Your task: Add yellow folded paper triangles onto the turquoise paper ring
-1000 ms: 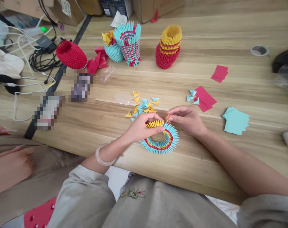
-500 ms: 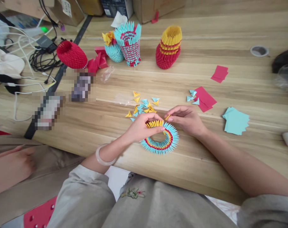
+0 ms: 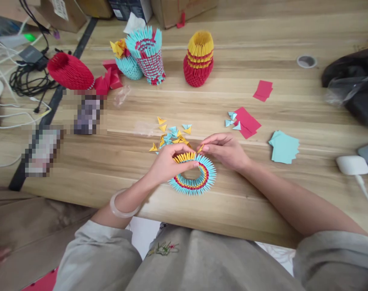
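My left hand (image 3: pixel 168 163) grips the far left side of a folded-paper ring (image 3: pixel 208 174), thumb across its inner edge and fingers behind. The ring is light blue outside, with red and yellow rows inside and a run of yellow pieces along its far edge. Pinched between the thumb and forefinger of my right hand (image 3: pixel 226 150) is a small yellow folded-paper piece (image 3: pixel 201 148), close to the ring's far rim. Whether it touches the ring I cannot tell. Just beyond my left hand lies a loose heap of yellow and blue folded pieces (image 3: pixel 171 135).
Blue paper squares (image 3: pixel 283 147) and red paper sheets (image 3: pixel 247 122) lie to the right. Farther back stand a red-and-yellow paper vase (image 3: pixel 198 60) and a blue-and-red one (image 3: pixel 147 56). Two blurred phones, cables (image 3: pixel 29 81) and a red paper vase (image 3: pixel 70 70) are at left. A white charger (image 3: pixel 352 165) is at right.
The view has swung to the right, so everything sits farther left in it. My right hand has brought the yellow piece slightly closer to the ring. The left hand keeps its hold.
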A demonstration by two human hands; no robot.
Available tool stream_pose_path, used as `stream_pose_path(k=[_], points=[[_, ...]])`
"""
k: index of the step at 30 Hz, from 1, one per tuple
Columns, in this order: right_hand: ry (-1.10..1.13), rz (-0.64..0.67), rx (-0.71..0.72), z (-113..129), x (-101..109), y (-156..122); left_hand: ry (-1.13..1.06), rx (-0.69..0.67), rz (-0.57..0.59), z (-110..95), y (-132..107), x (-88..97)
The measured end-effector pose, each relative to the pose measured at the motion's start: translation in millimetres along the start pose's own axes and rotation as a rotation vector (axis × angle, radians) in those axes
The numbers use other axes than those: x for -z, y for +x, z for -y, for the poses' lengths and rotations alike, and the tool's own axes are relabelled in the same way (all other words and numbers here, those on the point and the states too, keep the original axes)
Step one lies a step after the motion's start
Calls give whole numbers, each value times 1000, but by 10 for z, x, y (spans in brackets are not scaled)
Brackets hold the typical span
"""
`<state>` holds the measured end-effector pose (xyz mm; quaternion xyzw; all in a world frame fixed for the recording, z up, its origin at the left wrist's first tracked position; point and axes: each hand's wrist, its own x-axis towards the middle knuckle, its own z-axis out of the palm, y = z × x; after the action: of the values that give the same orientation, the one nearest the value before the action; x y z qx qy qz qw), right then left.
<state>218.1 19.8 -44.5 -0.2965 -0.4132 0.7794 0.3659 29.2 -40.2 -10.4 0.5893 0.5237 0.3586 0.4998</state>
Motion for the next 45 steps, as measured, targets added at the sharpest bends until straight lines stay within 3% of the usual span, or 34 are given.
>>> stream_pose_path(k=[12, 25, 45], points=[[-14, 44, -46, 3, 11, -2, 8, 5, -25, 7, -5, -5], [-74, 49, -48, 32, -21, -16, -35, 85, 61, 4, -1, -7], [-126, 52, -66, 30, -13, -20, -26, 70, 98, 19, 2, 9]])
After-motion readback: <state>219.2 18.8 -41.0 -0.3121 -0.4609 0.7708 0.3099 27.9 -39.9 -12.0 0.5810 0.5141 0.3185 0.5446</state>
